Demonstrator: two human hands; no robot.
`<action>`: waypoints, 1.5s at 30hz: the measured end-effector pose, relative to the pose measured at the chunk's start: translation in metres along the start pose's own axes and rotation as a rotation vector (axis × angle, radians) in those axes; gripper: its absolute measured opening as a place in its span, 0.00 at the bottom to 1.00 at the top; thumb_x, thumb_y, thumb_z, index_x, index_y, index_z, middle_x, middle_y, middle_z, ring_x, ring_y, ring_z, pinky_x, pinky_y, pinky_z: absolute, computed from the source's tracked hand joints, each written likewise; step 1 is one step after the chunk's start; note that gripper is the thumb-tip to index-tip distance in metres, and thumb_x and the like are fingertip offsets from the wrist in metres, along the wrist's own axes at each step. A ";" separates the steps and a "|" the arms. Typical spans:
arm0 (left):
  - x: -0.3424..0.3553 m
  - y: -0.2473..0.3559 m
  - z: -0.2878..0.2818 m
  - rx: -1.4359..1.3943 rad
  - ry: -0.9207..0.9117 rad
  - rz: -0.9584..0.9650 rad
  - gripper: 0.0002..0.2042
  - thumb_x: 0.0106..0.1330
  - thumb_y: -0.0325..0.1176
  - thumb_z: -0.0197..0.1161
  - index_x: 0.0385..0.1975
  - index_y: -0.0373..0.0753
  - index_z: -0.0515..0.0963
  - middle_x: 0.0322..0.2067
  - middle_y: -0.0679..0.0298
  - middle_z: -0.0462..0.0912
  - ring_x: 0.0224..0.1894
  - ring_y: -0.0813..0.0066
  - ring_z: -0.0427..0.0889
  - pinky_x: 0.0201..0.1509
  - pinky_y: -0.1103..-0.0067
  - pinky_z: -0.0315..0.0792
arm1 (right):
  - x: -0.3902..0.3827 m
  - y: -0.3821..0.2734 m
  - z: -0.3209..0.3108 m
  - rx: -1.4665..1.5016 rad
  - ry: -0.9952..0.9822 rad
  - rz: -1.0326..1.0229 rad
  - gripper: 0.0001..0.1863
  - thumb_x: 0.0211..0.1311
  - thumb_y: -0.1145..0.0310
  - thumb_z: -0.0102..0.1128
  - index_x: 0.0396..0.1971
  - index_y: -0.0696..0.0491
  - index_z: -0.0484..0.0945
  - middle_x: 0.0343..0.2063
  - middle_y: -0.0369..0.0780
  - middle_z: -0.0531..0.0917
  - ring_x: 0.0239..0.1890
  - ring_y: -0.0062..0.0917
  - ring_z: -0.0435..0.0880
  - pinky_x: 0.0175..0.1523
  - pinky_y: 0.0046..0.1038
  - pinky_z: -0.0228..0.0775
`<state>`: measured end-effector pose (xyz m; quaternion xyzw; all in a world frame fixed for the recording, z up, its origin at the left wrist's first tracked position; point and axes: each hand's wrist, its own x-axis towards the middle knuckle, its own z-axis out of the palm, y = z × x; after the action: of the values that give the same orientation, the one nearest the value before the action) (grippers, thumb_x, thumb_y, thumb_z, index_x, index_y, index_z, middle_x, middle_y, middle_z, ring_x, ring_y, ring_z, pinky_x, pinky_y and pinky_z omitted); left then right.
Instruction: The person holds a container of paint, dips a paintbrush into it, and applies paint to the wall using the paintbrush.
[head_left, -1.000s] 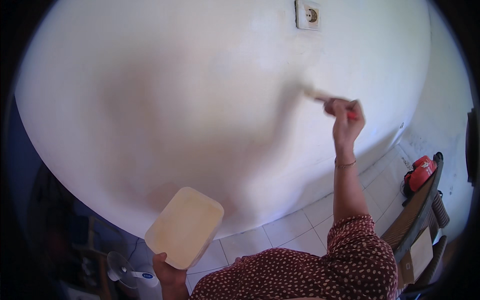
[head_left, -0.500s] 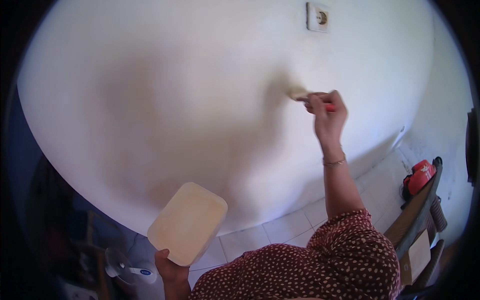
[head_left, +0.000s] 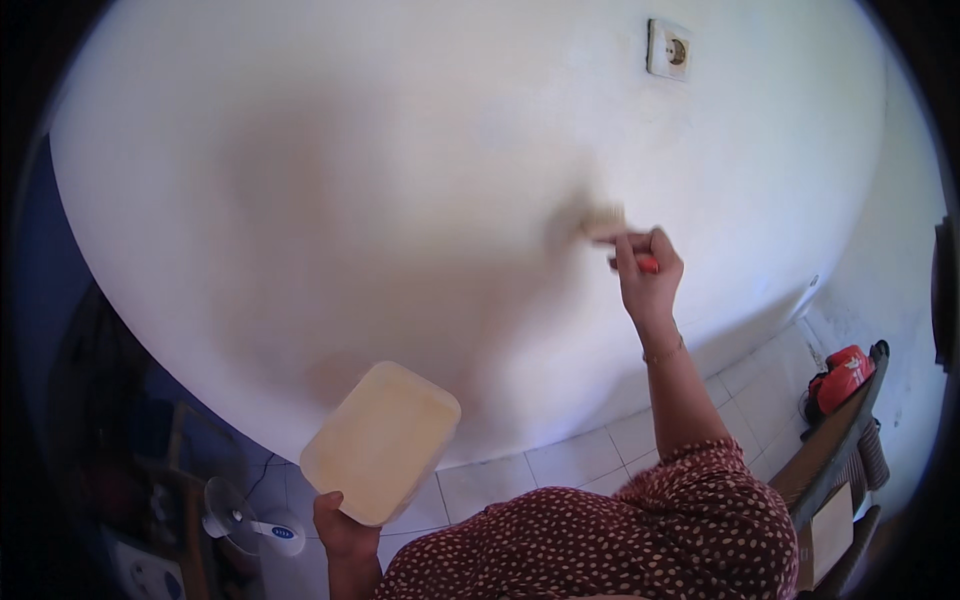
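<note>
My right hand [head_left: 652,290] is closed around the red handle of a paintbrush [head_left: 603,224], out in front of me at the pale wall [head_left: 440,150]. Its light bristles are slightly blurred and appear to touch the wall, close to their own shadow. Lower down on the left, my left hand [head_left: 346,532] grips the near edge of a rectangular plastic container [head_left: 420,478], its thumb over the rim. A cream-coloured layer, which looks like paint, fills the inside of the container. It is held tilted, a little away from the wall.
A wall socket [head_left: 670,50] sits above and right of the brush. White floor tiles [head_left: 490,485] run along the wall's foot. At lower left stands a white fan [head_left: 275,531]; at right, a wooden piece of furniture [head_left: 835,425] bears a red item [head_left: 842,378].
My right hand and the brush have moved down along the wall. The view has shifted slightly, so the socket appears lower and farther right. My left hand still holds the container.
</note>
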<state>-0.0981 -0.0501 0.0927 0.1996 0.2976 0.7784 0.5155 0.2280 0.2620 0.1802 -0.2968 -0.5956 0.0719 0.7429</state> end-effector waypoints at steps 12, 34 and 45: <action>0.009 -0.004 -0.027 -0.039 0.017 0.001 0.36 0.56 0.38 0.60 0.66 0.32 0.59 0.60 0.48 0.71 0.60 0.50 0.74 0.61 0.54 0.72 | 0.205 -0.098 0.038 0.586 0.177 -0.166 0.07 0.64 0.74 0.62 0.30 0.63 0.76 0.29 0.45 0.84 0.32 0.24 0.85 0.40 0.24 0.84; 0.009 0.000 -0.029 0.021 0.002 -0.012 0.37 0.53 0.38 0.58 0.66 0.33 0.60 0.59 0.51 0.72 0.61 0.56 0.74 0.63 0.62 0.72 | -0.032 -0.031 -0.054 0.022 -0.361 0.503 0.11 0.57 0.77 0.63 0.39 0.65 0.80 0.23 0.40 0.82 0.25 0.20 0.79 0.33 0.22 0.73; 0.008 0.001 -0.022 0.039 0.015 -0.014 0.36 0.54 0.38 0.59 0.65 0.32 0.60 0.59 0.51 0.72 0.61 0.57 0.74 0.63 0.62 0.72 | 0.146 -0.097 0.021 -0.063 -0.112 -0.544 0.12 0.64 0.80 0.61 0.47 0.59 0.82 0.46 0.38 0.85 0.46 0.21 0.82 0.51 0.22 0.75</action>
<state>-0.1156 -0.0485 0.0769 0.2015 0.3179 0.7704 0.5146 0.2256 0.2579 0.3568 -0.1447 -0.6955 -0.1323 0.6913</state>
